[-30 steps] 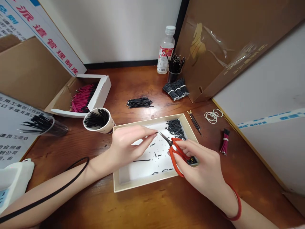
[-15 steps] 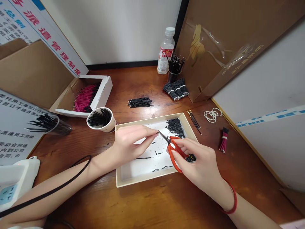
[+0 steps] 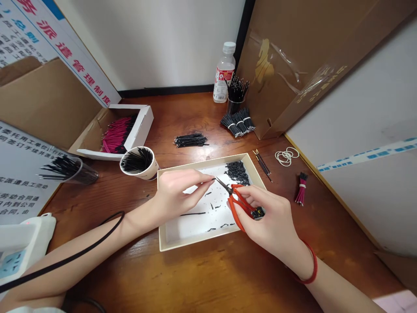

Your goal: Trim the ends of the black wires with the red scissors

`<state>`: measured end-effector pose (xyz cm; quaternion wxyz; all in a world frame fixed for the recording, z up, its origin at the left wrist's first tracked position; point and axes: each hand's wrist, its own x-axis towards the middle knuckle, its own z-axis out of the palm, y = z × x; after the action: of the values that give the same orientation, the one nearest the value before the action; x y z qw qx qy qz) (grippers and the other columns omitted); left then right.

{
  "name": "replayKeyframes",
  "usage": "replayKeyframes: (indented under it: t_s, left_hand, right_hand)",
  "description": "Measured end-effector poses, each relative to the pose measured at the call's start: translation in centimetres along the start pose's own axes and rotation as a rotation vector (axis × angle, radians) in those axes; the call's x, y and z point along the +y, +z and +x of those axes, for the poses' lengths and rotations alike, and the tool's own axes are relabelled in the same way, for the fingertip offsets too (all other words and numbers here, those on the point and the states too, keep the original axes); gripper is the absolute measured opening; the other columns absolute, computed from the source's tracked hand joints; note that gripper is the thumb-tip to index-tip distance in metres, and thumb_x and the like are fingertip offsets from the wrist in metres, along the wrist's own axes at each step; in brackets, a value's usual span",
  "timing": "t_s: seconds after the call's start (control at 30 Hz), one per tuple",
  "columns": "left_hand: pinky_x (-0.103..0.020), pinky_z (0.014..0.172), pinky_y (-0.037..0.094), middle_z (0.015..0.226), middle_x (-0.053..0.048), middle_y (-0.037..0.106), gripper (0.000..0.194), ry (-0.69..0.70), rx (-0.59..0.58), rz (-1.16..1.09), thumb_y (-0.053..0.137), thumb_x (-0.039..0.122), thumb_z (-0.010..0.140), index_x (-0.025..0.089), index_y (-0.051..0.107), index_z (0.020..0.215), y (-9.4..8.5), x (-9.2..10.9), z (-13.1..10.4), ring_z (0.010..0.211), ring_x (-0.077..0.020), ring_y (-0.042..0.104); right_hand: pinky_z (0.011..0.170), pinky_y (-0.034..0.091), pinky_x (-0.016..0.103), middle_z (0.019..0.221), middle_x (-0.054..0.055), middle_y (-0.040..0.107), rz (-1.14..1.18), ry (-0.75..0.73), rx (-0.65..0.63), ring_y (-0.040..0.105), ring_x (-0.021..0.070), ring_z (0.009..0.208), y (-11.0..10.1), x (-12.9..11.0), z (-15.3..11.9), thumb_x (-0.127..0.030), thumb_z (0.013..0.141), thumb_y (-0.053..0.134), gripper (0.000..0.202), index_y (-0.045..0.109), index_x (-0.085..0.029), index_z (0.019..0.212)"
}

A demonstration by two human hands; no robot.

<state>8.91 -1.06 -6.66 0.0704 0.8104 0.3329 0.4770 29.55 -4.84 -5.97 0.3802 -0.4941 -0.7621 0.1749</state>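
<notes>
- Left hand (image 3: 177,191): thumb and forefinger pinching a small dark end (image 3: 214,178), most of it hidden by your fingers. Held above the tray (image 3: 195,239), toward its far side.
- Right hand (image 3: 273,217): fingers wrapped about the red handles of your snips (image 3: 230,190), blades pointing toward your left fingertips.
- Change, last second: the blade tips stood a little apart from your pinch, then came in to it; now they lie at the dark end or just beside it. Contact is too fine to tell.
- Bearing on the work: your two hands appear lined up for fine handling at that end. Whether the blades have bitten, you cannot be told from here. Your pinch looks the same throughout.
- In the tray: dark heap (image 3: 237,173), far right corner; one thin strand (image 3: 193,213), lying below your left hand; scattered scraps (image 3: 211,207) between strand and snips.
- About the tray: paper cup (image 3: 154,168) of black wires, just beyond the left corner; flat pile (image 3: 190,140) of black wires, beyond the far wall; red-and-black bundle (image 3: 301,188), banded, off to your right.
</notes>
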Motion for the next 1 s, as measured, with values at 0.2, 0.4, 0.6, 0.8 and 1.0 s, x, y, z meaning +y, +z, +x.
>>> replayKeyframes:
  t_s: [0.2, 0.4, 0.6, 0.8, 1.0]
  left_hand:
    - [-0.018, 0.057, 0.055, 0.071, -0.004, 0.077, 0.005, 0.01, 0.01, 0.009, 0.071, 0.008, 0.08, 0.012, 0.07, 0.082, -0.04, 0.07, 0.02, 0.059, -0.0116, 0.071]
    - [-0.018, 0.057, 0.055, 0.072, -0.003, 0.077, 0.005, 0.016, 0.018, 0.008, 0.072, 0.008, 0.08, 0.013, 0.07, 0.082, 0.08, 0.11, -0.01, 0.059, -0.0112, 0.071]
    - [-0.017, 0.059, 0.057, 0.073, -0.001, 0.077, 0.006, 0.017, 0.025, 0.007, 0.07, 0.01, 0.082, 0.015, 0.07, 0.081, 0.02, 0.04, 0.03, 0.059, -0.0102, 0.071]
    - [-0.019, 0.057, 0.056, 0.071, -0.003, 0.077, 0.004, 0.019, 0.019, -0.003, 0.071, 0.009, 0.081, 0.014, 0.07, 0.081, 0.0, 0.03, 0.01, 0.059, -0.012, 0.071]
    - [-0.019, 0.058, 0.057, 0.074, -0.003, 0.077, 0.006, 0.011, 0.003, -0.014, 0.07, 0.008, 0.082, 0.014, 0.07, 0.084, -0.07, -0.04, -0.04, 0.062, -0.0118, 0.072]
  right_hand:
    - [0.048, 0.046, 0.021, 0.061, -0.004, 0.061, -0.006, -0.004, 0.005, 0.052, 0.0087, 0.05, 0.04, -0.07, 0.08, -0.013, 0.078, 0.062, 0.007, 0.064, -0.019, 0.08]
    - [0.048, 0.046, 0.021, 0.061, -0.003, 0.062, -0.007, -0.004, 0.011, 0.053, 0.0093, 0.051, 0.13, -0.04, 0.11, -0.014, 0.078, 0.062, 0.007, 0.064, -0.02, 0.081]
    - [0.048, 0.046, 0.02, 0.06, -0.004, 0.061, 0.004, -0.011, 0.02, 0.052, 0.0086, 0.05, 0.07, 0.04, -0.03, -0.013, 0.078, 0.062, 0.007, 0.064, -0.019, 0.08]
    - [0.048, 0.045, 0.02, 0.06, -0.004, 0.06, 0.014, -0.014, 0.017, 0.051, 0.0081, 0.049, 0.09, -0.01, 0.0, -0.013, 0.078, 0.063, 0.007, 0.063, -0.019, 0.079]
    - [0.047, 0.045, 0.021, 0.061, -0.003, 0.061, 0.024, -0.004, -0.006, 0.051, 0.0087, 0.05, 0.02, -0.03, 0.11, -0.014, 0.079, 0.061, 0.008, 0.065, -0.019, 0.082]
